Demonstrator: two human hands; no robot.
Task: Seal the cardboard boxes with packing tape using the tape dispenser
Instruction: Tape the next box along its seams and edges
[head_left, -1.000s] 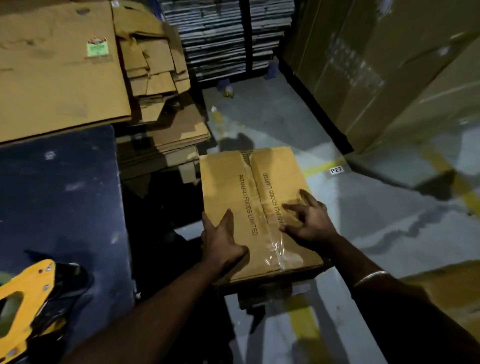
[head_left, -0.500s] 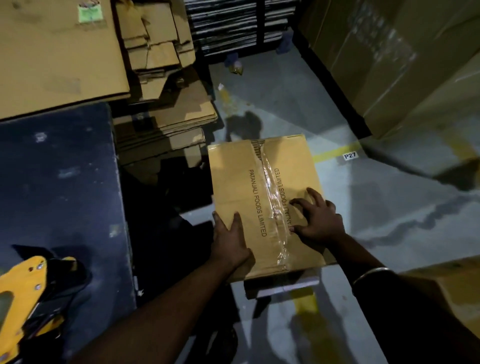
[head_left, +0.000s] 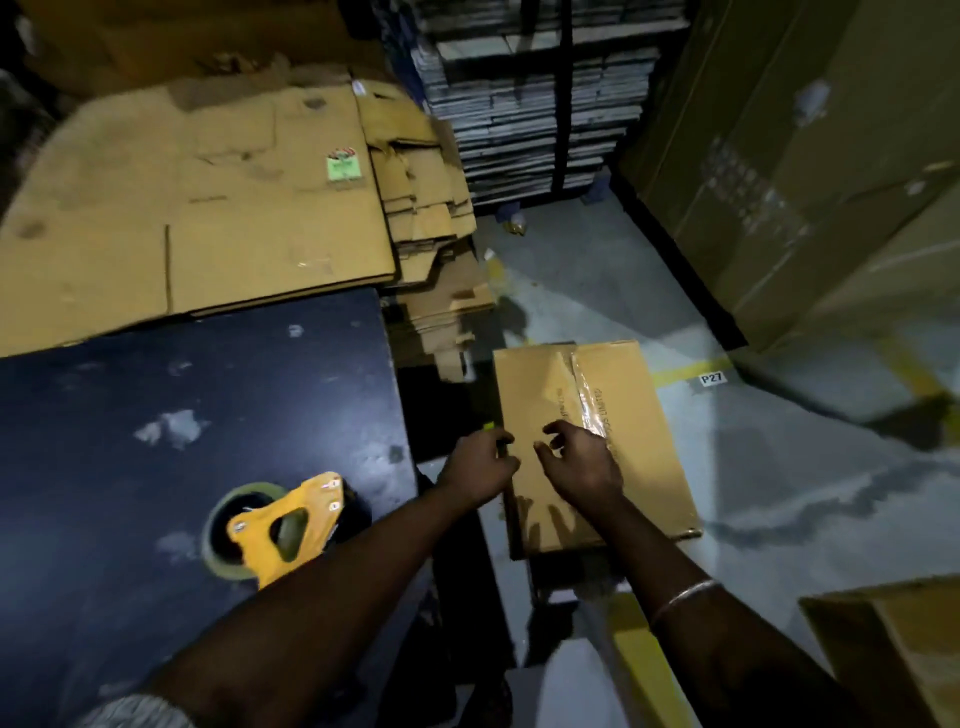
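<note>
Cardboard box (head_left: 618, 431) is sitting center-right, long axis running up-frame. Left hand (head_left: 480, 465) is gripping its left edge; right hand (head_left: 579, 460) is hovering loose, holding nothing. Tape dispenser (head_left: 283, 525) is lying lower-left on the counter (head_left: 156, 415), nearer the left.

Printed lettering on the box (head_left: 623, 441) partly hidden by the right hand (head_left: 582, 462) and glare on the tape (head_left: 589, 400), tape dispenser (head_left: 280, 525) partly behind the left forearm, green sticker (head_left: 343, 165) too blurred to read, second box (head_left: 893, 644) cut off at the frame's corner
</note>
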